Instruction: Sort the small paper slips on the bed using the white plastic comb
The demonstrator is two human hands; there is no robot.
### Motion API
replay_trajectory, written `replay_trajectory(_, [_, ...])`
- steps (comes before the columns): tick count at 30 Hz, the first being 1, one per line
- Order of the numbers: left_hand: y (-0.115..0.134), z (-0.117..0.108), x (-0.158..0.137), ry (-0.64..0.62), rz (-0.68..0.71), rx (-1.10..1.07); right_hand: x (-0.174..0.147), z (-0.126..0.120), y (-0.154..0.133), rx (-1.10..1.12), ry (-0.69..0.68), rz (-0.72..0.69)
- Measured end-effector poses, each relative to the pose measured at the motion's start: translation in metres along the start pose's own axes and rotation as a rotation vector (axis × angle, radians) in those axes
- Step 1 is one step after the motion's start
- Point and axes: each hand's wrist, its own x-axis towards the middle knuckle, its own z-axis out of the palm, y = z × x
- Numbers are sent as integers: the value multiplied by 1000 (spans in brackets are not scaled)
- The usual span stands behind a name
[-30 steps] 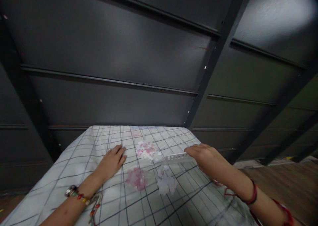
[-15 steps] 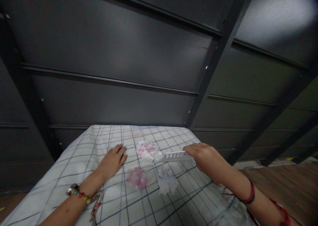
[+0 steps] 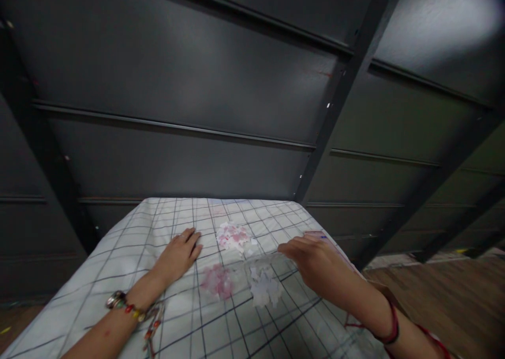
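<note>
My left hand lies flat on the checked cloth, fingers stretched out, holding nothing. My right hand pinches one end of a thin white slotted strip, smeared by motion now. The strip points left, over the cloth between small piles. At the back is a mixed heap of pink and white paper scraps. Nearer to me on the left sits a pile of pink pieces, and to its right a pile of white pieces. Whether the strip touches any pieces I cannot tell.
A white cloth with dark grid lines covers the table. Beyond its far edge stands a dark panelled wall. A flat pinkish item shows behind my right hand. Wooden flooring lies to the right.
My right hand has moved left and slightly nearer to me, bringing the slotted strip over the space between the piles. The pinkish item behind it has come into view. My left hand stays still.
</note>
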Motion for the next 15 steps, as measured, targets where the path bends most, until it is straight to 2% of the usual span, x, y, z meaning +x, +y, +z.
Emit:
replay_trajectory(5, [-2, 3, -1, 8, -1, -10, 1, 7, 14, 16, 11, 53])
replay_trajectory(15, [-1, -1, -2, -13, -7, -4, 0, 17, 31, 96, -51, -17])
